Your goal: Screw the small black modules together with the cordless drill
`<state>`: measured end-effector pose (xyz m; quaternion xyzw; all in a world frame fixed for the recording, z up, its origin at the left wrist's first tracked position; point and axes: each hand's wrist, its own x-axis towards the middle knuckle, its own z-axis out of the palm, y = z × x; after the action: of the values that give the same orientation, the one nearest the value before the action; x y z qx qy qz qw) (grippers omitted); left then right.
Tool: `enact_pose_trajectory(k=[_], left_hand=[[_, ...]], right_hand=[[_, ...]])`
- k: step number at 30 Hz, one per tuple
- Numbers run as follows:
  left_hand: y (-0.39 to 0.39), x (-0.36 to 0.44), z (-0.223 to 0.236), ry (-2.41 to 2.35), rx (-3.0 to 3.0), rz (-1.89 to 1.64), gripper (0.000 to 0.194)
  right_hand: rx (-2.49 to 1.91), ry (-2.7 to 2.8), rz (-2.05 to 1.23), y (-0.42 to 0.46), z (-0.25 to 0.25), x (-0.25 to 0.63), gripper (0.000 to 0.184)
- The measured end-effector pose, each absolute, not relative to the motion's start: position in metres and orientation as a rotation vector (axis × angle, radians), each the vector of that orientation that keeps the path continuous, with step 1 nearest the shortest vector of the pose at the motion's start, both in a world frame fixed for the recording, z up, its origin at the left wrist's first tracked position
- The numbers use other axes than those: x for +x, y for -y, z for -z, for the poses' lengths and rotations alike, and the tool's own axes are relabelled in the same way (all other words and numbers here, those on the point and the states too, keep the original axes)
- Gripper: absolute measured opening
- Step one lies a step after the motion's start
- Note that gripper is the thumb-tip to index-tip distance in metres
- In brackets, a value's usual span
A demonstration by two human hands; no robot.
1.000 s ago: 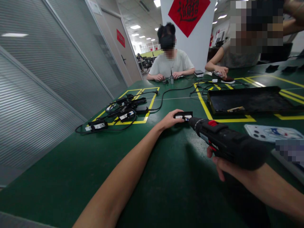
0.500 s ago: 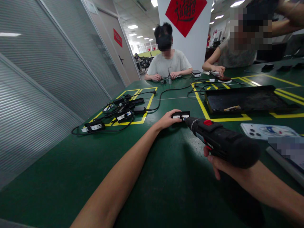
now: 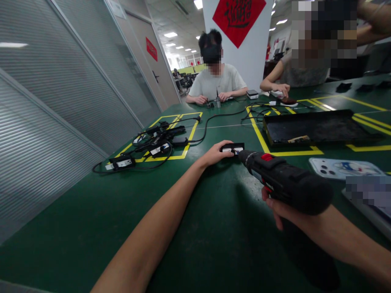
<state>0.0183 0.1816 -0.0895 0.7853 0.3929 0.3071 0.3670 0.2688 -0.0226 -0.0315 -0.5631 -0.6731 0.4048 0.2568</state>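
Note:
My left hand is closed around the left end of a small black box with a white label or inside, on the green table. In my right hand is a black and red cordless drill, its handle mostly hidden behind the body and fingers. The drill's nose points forward and left, with its tip at the right side of the box. Whether the tip touches a screw cannot be made out. Light from the drill falls on the table below the chuck.
Left of my hand lies a tangle of black cables and adapters. A black tray with a small piece in it stands at right, near a phone and a grey device. Two people sit across, their hands on small objects.
Almost nothing differs. The rear of the drill has shifted very slightly left, while my left hand and the box stay in place.

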Motion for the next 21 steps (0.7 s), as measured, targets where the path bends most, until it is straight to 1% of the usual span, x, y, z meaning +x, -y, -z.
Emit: enact_pose_trajectory(k=[3,10,15,19,21], left_hand=[[-0.182,0.018,0.09,-0.994,2.014,-0.796,0.054],[-0.181,0.018,0.088,-1.011,1.984,-0.783,0.056],[-0.181,0.019,0.087,-1.029,1.949,-0.76,0.057],[-0.181,0.018,0.088,-0.996,1.944,-0.774,0.057],[-0.181,0.018,0.088,-0.984,1.936,-0.776,0.056]], right_hand=[[-1.594,1.826,-1.196,0.02,0.033,0.27,0.04],[-1.639,1.78,-1.254,0.022,0.024,0.266,0.046],[-1.634,1.818,-1.226,0.024,0.016,0.265,0.04],[-1.616,1.868,-1.186,0.021,0.021,0.268,0.051],[-1.601,1.863,-1.194,0.021,0.024,0.269,0.049]])
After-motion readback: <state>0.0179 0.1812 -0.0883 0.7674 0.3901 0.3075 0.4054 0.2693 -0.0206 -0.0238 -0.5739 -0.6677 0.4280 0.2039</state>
